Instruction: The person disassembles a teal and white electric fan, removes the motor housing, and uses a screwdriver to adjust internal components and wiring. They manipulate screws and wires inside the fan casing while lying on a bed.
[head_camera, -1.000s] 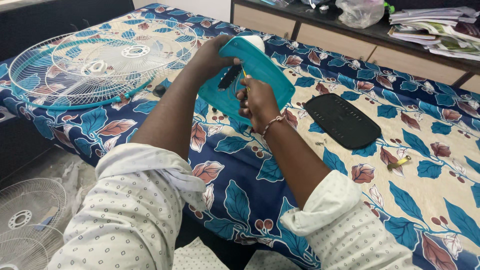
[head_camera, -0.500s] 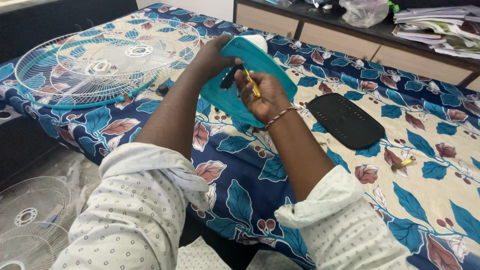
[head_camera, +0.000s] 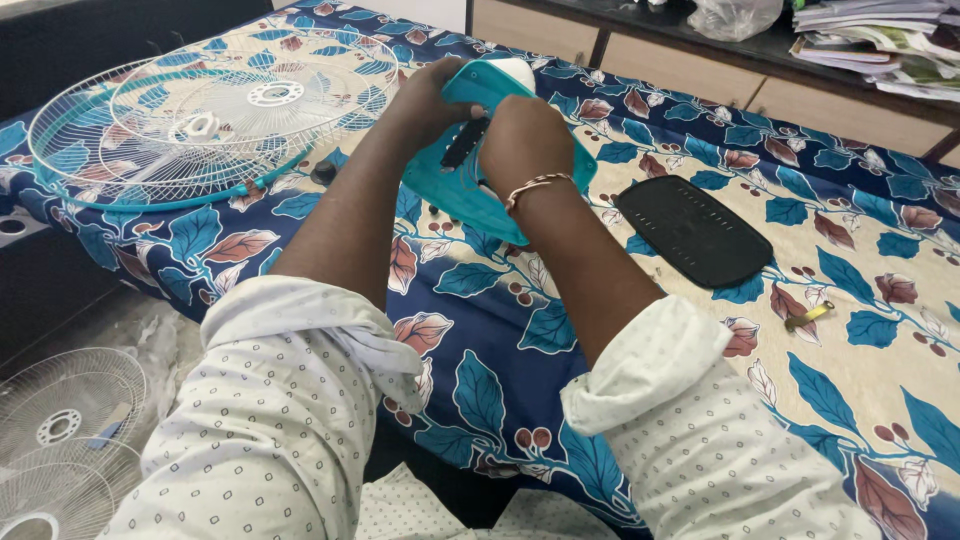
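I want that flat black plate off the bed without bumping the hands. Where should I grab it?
Take the black plate by its rounded right-hand end, coming from the right. It lies flat on the bedsheet, apart from the right hand, so pinch the thin rim.

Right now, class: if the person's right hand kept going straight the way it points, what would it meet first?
The right hand points away from the person, down onto the teal plastic housing. It would meet that housing first, probably near the black part; its fingertips are hidden, so contact may already exist.
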